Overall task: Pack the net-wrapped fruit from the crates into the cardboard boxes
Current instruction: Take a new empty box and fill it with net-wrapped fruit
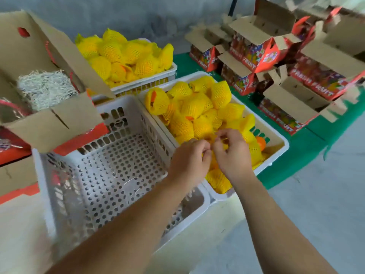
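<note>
**Hands meet over the fruit crate**

Both hands work close together: left hand [189, 157] and right hand [231, 153], fingers curled, pinching yellow netting between them. Wrapped fruit [199, 115] fills the white crate [280, 139] under and beyond the hands; yellow foam mesh, one bare orange [260, 143] showing. Open cardboard box [49, 123] sits well left, shredded paper [44, 89] inside.
</note>
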`<state>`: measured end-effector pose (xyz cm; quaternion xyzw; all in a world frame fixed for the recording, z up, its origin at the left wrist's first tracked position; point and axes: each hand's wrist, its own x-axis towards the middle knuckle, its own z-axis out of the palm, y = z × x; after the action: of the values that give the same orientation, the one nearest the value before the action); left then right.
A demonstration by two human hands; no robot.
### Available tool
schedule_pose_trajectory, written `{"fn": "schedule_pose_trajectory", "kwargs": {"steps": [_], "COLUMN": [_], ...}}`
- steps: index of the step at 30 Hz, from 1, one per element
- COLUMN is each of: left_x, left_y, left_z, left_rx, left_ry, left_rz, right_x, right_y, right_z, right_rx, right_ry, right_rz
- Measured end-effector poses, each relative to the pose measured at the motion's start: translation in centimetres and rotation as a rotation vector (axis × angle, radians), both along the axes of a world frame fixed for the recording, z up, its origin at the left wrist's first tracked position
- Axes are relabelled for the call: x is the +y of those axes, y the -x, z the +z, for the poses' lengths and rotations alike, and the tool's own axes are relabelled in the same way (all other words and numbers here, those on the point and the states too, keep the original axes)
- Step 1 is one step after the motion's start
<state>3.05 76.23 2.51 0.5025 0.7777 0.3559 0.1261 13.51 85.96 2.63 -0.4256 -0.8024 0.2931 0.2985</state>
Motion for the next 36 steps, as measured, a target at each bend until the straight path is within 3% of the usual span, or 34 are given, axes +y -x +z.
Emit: {"fn": "schedule_pose_trajectory", "kwargs": {"steps": [2, 4, 6, 9, 14, 17, 19, 23, 25, 27, 29, 31, 36], "left_x": [2.5, 3.7, 3.7, 3.9, 4.5, 4.5, 4.5, 4.5, 4.1, 3.2, 2.0, 0.5, -6.6], "left_y": [0.3, 0.5, 0.5, 0.5, 0.5, 0.3, 0.5, 0.3, 0.2, -0.2, -1.3, -2.0, -1.0], "left_z": [-0.6, -1.6, -2.6, -3.3, -3.5, -3.4, -3.4, -3.0, -2.5, -2.0, -0.9, 0.3, 1.8], "left_rx": [0.056, 0.202, 0.26, 0.263, 0.326, 0.317, 0.319, 0.279, 0.209, -0.003, -0.406, -0.755, -1.097], "left_ry": [0.062, 0.156, 0.13, 0.076, 0.157, 0.176, 0.191, 0.161, 0.139, 0.128, 0.03, -0.129, -0.281], "left_rz": [-0.055, -0.081, -0.024, 0.028, 0.04, 0.05, 0.048, 0.025, 0.008, -0.058, -0.103, -0.006, 0.246], "right_x": [4.6, 7.7, 8.7, 8.5, 9.6, 9.1, 9.1, 8.2, 6.4, 3.4, 0.3, -2.0, -6.4], "right_y": [-1.0, -2.4, -3.9, -5.0, -4.1, -4.4, -5.2, -7.0, -6.9, -5.9, -4.4, -3.0, 0.6], "right_z": [0.1, -0.2, -1.3, -3.2, -4.1, -3.5, -3.0, -1.2, -0.4, 0.2, 0.8, 1.2, 2.5], "right_rx": [-0.348, -0.681, -0.882, -0.922, -1.011, -0.91, -0.742, -0.073, 0.168, 0.289, 0.323, 0.342, 0.47], "right_ry": [-0.102, -0.025, 0.049, 0.002, -0.004, -0.044, -0.026, 0.272, 0.391, 0.502, 0.512, 0.473, 0.578], "right_rz": [-0.091, -0.155, -0.125, -0.065, -0.017, -0.014, -0.004, 0.052, 0.067, 0.122, 0.191, 0.225, 0.374]}}
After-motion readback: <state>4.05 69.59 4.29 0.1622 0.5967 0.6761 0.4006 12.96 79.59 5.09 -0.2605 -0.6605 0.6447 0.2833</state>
